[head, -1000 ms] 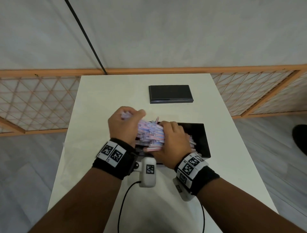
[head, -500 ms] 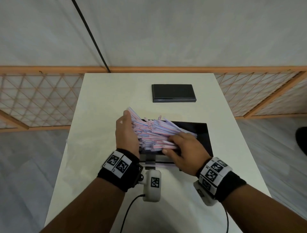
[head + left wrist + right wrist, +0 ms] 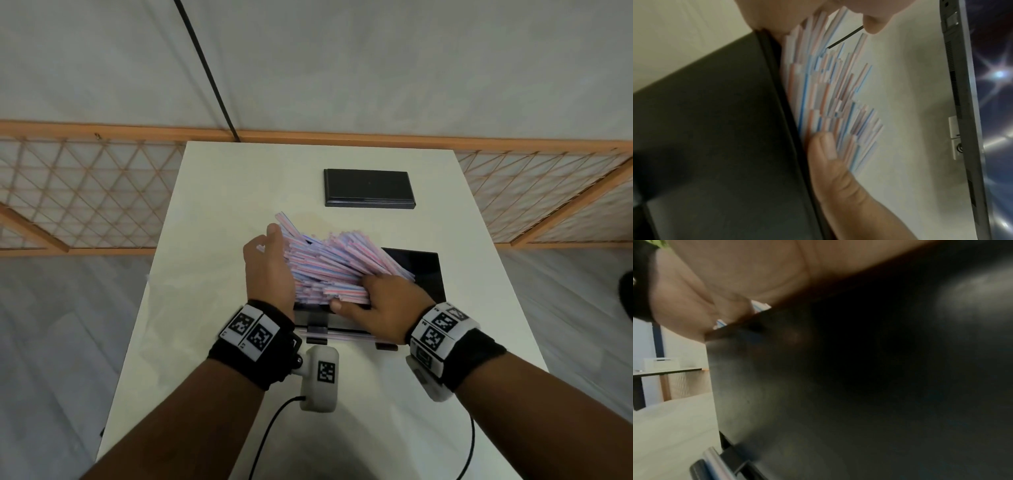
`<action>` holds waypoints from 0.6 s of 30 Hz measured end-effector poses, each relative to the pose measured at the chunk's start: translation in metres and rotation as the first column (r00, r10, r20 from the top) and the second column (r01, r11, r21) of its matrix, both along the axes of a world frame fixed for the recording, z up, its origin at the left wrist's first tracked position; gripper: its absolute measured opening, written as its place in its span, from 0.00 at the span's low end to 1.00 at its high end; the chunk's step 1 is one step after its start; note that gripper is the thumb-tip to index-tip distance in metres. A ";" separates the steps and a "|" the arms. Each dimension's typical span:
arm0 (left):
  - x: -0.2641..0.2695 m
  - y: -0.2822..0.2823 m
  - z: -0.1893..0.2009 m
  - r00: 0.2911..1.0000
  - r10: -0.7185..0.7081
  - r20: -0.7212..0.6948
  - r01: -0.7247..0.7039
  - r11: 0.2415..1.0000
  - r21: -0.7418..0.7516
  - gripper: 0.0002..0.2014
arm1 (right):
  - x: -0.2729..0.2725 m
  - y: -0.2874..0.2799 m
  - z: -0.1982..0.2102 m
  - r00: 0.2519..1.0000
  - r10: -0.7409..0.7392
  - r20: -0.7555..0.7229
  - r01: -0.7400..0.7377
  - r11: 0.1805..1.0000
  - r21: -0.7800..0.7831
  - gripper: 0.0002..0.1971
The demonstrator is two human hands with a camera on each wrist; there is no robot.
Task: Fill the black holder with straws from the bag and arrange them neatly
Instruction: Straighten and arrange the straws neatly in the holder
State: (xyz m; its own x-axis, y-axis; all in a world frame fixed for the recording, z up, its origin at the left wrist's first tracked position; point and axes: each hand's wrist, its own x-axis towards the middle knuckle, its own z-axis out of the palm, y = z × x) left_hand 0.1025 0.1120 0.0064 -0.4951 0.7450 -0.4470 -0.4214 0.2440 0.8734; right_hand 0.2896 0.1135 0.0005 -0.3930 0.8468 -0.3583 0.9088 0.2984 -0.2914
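at the centre of my head view the black holder (image 3: 423,274) sits on the white table (image 3: 212,274), heaped with red and blue striped straws (image 3: 329,263) that fan out over its left edge. my left hand (image 3: 270,267) stands edge-on against the left ends of the straws, fingers straight, thumb pressed on them in the wrist view. my right hand (image 3: 380,301) lies over the near right of the heap, fingers curled onto the straws. a flat black lid (image 3: 368,187) lies above, well apart.
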 end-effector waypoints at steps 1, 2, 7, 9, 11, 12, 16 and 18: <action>-0.001 0.001 -0.002 1.000 -0.010 -0.010 0.010 1.000 -0.004 0.46 | -0.001 0.001 0.000 1.000 -0.003 0.001 0.003 1.000 -0.029 0.42; -0.001 0.001 -0.002 1.000 -0.024 -0.011 0.024 1.000 -0.001 0.41 | -0.003 0.002 0.002 1.000 0.000 -0.021 -0.001 0.998 -0.058 0.42; 0.003 0.003 0.001 0.999 -0.024 -0.024 0.023 0.999 -0.029 0.32 | -0.017 0.009 0.007 0.997 -0.010 -0.081 -0.003 0.986 -0.167 0.39; 0.004 0.001 0.003 0.997 -0.058 -0.046 0.056 0.998 -0.033 0.41 | -0.023 0.010 0.011 0.996 -0.021 -0.089 0.005 0.984 -0.176 0.35; 0.005 -0.002 0.008 0.996 -0.068 -0.057 0.066 0.997 -0.043 0.39 | -0.027 0.009 0.016 0.991 -0.007 -0.131 -0.013 0.988 -0.154 0.27; 0.005 -0.003 0.011 0.995 -0.069 -0.069 0.066 0.997 -0.044 0.36 | -0.027 0.008 0.018 0.989 -0.003 -0.149 -0.016 0.992 -0.124 0.27; 0.003 -0.004 0.009 0.988 -0.077 -0.131 0.067 0.995 -0.076 0.30 | -0.023 0.007 0.018 0.995 -0.053 -0.082 0.053 0.999 0.003 0.39; 0.002 -0.005 0.010 0.995 -0.046 -0.085 0.040 0.997 -0.071 0.46 | -0.019 0.007 0.015 0.996 -0.061 -0.067 0.061 0.998 0.004 0.37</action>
State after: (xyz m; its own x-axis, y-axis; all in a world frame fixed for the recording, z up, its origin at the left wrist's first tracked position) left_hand 0.1044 0.1068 0.0160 -0.5022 0.7351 -0.4554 -0.3330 0.3216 0.8864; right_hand 0.2709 0.1205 0.0152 -0.3633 0.8720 -0.3281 0.9041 0.2450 -0.3501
